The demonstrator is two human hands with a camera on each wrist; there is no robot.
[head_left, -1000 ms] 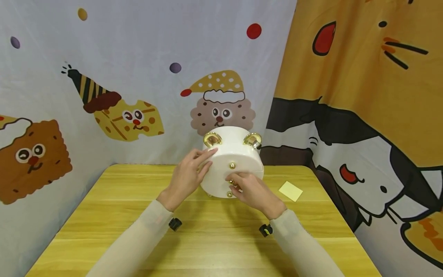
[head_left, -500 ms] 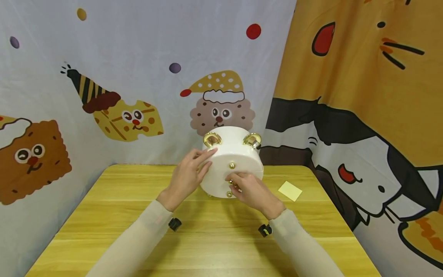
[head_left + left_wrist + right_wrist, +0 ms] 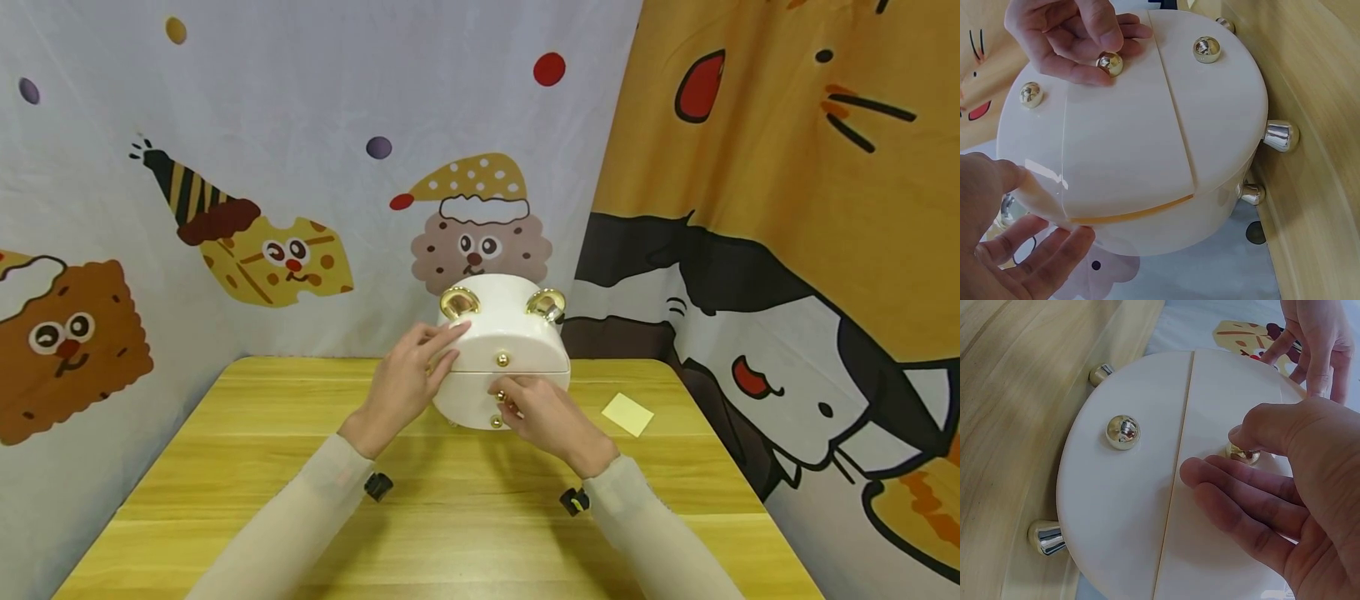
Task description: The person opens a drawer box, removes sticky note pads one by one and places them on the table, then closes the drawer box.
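A white, round jewelry box (image 3: 468,404) with gold ears and gold knobs stands on the table. My right hand (image 3: 547,412) pinches the middle gold knob (image 3: 1244,454) between thumb and forefinger, its other fingers lying over the front. In the left wrist view, the middle drawer (image 3: 1122,137) stands slightly proud, with a thin orange-toned strip along its side. My left hand (image 3: 405,367) rests on the box's left side, fingers spread, forefinger by the left ear (image 3: 460,302) and thumb against the front. An upper knob (image 3: 502,360) and a lower knob (image 3: 497,422) are untouched.
A pale yellow sticky note (image 3: 627,414) lies on the wooden table (image 3: 480,533) to the right of the box. Behind the table hangs a printed cartoon curtain (image 3: 315,125). Short gold feet (image 3: 1047,537) hold the box up.
A seam now shows across the front above the middle knob, where the middle drawer has shifted slightly outward. Both hands keep nearly the same place.
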